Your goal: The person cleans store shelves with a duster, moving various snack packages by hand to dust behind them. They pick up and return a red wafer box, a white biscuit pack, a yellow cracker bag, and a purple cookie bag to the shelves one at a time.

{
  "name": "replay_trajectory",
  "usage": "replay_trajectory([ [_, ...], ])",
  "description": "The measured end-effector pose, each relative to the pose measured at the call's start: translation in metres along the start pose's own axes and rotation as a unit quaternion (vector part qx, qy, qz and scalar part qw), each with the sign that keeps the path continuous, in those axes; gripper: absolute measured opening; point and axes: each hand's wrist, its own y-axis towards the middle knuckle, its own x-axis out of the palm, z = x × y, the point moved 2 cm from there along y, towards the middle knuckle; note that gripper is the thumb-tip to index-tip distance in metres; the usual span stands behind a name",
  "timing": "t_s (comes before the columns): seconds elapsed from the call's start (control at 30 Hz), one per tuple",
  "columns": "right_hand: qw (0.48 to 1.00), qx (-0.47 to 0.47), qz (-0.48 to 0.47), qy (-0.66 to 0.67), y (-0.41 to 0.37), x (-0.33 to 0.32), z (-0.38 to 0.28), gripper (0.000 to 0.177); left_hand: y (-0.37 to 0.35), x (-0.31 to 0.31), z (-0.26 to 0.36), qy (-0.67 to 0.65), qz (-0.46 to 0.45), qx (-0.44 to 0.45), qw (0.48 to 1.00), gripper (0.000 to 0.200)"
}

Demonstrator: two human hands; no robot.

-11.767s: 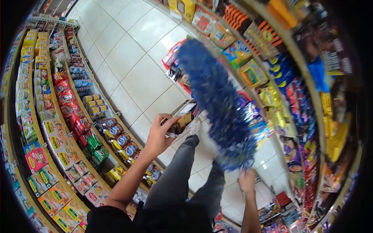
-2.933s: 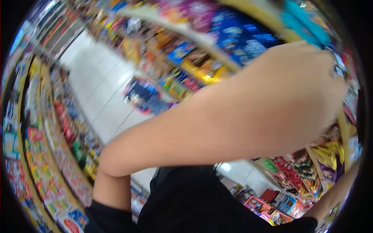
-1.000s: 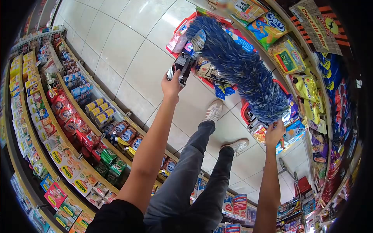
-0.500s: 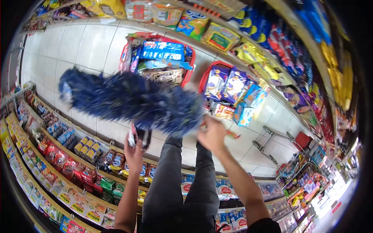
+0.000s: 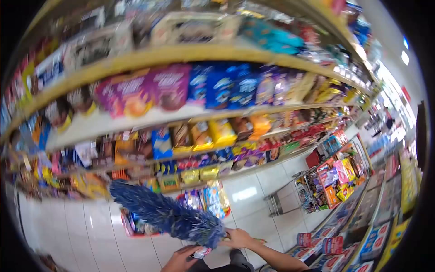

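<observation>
A fluffy blue feather duster (image 5: 165, 211) slants up and to the left in front of me. My right hand (image 5: 240, 238) is closed around its handle end, at the lower right of the fluffy head. Beside the duster's lower end, my left hand (image 5: 180, 259) is closed on a small white item with red marking (image 5: 202, 253); its exact kind is too blurred to make out. Behind the duster, a red basket of packaged snacks (image 5: 129, 226) stands on the floor, partly hidden. Another basket, holding blue and purple packs (image 5: 215, 199), is just beyond the duster.
Long shelves (image 5: 190, 53) of bagged and boxed snacks rise ahead. A metal trolley (image 5: 312, 192) loaded with colourful packs stands at the right on the white tiled floor (image 5: 86, 231). Another shelf with boxes (image 5: 333, 245) runs along the lower right.
My view has tilted up from the floor to the shelves. My left hand, with the white item, has come in close to the duster's lower end. The right hand still grips the duster.
</observation>
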Motion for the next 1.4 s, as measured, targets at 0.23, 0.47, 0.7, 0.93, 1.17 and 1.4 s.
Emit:
replay_trajectory([
  [0.23,0.990,-0.010,0.142,0.020,-0.128,-0.096,0.079,0.058,0.097,0.052,0.158,0.023,-0.152,-0.053,0.987,0.048],
  [0.47,0.952,-0.046,0.296,0.066,-0.213,-0.148,0.175,0.038,0.169,0.172,0.131,-0.473,0.003,-0.237,0.848,0.071],
  [0.7,0.948,-0.099,0.302,0.029,-0.217,-0.190,0.220,0.041,0.186,0.234,0.110,-0.753,-0.276,-0.237,0.548,0.083],
  [0.93,0.975,-0.075,0.206,0.040,-0.206,-0.218,0.231,0.063,0.219,0.227,0.120,-0.548,-0.022,-0.323,0.771,0.043],
  [1.17,0.972,-0.014,0.187,-0.143,-0.186,-0.278,0.249,0.050,0.249,0.194,0.099,-0.500,0.110,-0.288,0.810,0.033],
  [1.4,0.970,-0.035,0.176,-0.167,-0.085,-0.300,0.270,0.047,0.257,0.187,0.122,-0.463,0.221,-0.198,0.835,0.051],
])
